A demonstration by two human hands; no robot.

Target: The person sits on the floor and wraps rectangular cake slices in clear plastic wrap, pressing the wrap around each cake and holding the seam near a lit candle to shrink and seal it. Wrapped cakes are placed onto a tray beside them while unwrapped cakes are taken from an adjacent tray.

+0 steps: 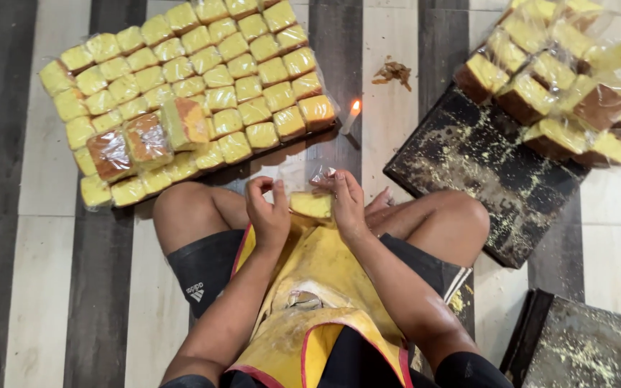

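At the centre of the head view, a yellow cake slice (310, 205) in a thin clear bag (321, 174) sits between both hands. The left hand (269, 212) pinches the film with fingers closed; the right hand (348, 205) clasps the slice's side. It looks light, soft and crumbly, the film slippery, so holding it by the flat sides seems safest. Upper left lies a tray of wrapped slices (188, 93), a lit candle (351, 117) beside it; upper right, a crumbed dark tray (468, 165) bears loosely bagged slices (562, 79).

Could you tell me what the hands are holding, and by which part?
A yellow cake slice in clear wrap: right hand grips its right end, left hand pinches the wrap's left edge.
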